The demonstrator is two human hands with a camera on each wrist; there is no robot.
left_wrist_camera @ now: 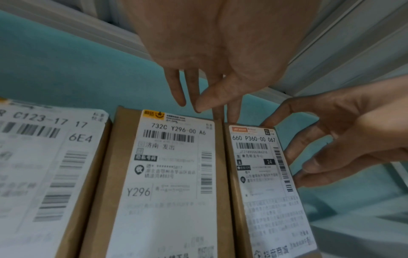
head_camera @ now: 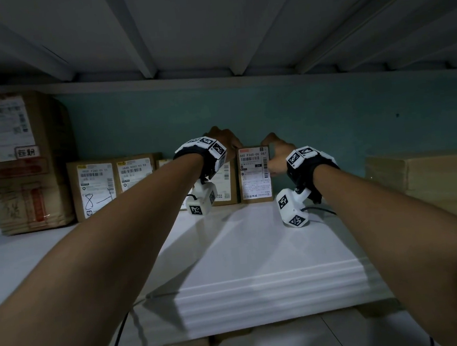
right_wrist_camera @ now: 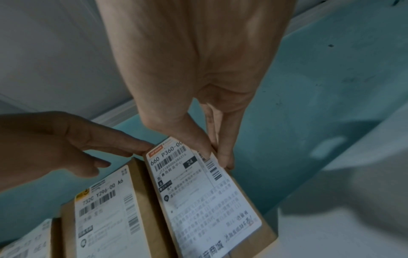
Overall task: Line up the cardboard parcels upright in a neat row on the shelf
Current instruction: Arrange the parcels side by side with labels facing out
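- Right hand (head_camera: 277, 154): thumb on the label face, fingers behind the right edge, pinching the parcel marked 660 P360 (head_camera: 255, 174) at its top right corner
- Left hand (head_camera: 222, 140): fingers extended and relaxed, tips on the top edges of the 660 P360 parcel and the parcel marked 732C Y296 (left_wrist_camera: 167, 183); grasping nothing
- 660 P360 parcel: upright, right end of the row, touching 732C Y296
- Further upright parcels (head_camera: 111, 184) leftward; tall box (head_camera: 25, 161) at far left
- White shelf (head_camera: 242, 244); teal back wall (head_camera: 328, 124); flat cardboard stack (head_camera: 429, 181) well apart at right
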